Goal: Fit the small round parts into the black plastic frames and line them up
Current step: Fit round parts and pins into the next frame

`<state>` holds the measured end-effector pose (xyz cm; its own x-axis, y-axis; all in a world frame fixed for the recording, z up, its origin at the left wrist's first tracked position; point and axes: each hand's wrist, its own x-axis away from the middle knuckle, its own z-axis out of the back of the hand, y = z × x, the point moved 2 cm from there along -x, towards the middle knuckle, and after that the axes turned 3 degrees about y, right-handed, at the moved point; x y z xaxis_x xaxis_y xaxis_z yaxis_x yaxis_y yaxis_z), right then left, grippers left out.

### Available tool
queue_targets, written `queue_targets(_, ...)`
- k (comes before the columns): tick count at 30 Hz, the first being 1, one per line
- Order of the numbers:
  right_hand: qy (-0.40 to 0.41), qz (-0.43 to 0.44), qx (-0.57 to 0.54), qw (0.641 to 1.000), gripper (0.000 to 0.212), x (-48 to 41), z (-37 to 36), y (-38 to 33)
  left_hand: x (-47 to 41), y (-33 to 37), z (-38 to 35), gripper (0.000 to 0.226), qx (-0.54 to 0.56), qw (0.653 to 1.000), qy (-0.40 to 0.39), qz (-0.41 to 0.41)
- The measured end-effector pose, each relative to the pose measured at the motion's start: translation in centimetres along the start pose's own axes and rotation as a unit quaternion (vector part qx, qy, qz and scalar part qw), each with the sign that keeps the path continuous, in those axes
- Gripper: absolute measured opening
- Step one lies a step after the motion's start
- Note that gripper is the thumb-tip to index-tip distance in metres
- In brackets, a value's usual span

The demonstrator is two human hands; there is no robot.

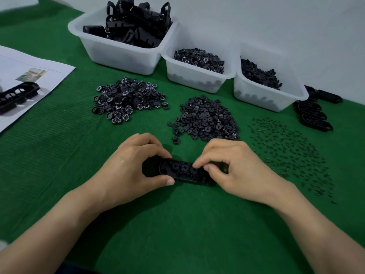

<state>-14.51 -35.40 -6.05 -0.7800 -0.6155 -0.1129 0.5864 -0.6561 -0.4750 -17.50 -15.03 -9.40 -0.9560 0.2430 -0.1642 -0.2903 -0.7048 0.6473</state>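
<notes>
Forearms [59, 224] near: left hand [134, 167] grips the left end of the oblong black plastic frame [178, 174] on green ribbed cloth [177, 224]; right hand [237, 171] pinches a small round black disc [194, 170] at its right end. Seating step, likely partway; next calls for pressing it flush, in row. White plastic tubs [122, 54], pale wall [276, 26] far.
</notes>
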Motion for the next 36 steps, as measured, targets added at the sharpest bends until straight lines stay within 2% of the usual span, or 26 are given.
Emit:
queue_targets(5,0.123,-0.075,-0.086,0.986,0.025,2.0,4.0,2.0,-0.1,1.1,-0.5,0.050,-0.019,1.000,-0.015,-0.015)
queue_targets(15,0.200,-0.221,-0.123,0.947,0.021,12.0,9.3,9.3,-2.1,8.4,-7.0,0.054,-0.015,0.990,-0.102,-0.102)
queue_targets(18,0.173,-0.226,-0.100,0.953,0.020,13.4,8.8,10.3,-2.9,10.6,-8.9,0.055,-0.008,0.987,-0.115,-0.110)
queue_targets(23,0.085,-0.146,0.005,0.986,0.010,12.8,7.2,9.9,-3.1,13.1,-11.4,0.045,-0.001,0.989,-0.106,-0.101)
queue_targets(28,-0.002,-0.130,0.083,0.988,0.003,11.2,6.2,9.7,-2.4,13.1,-12.0,0.045,0.012,0.994,-0.086,-0.071)
queue_targets(36,-0.043,-0.128,0.056,0.989,0.003,11.3,5.9,9.2,-1.9,12.6,-11.6,0.048,0.000,0.995,-0.073,-0.069)
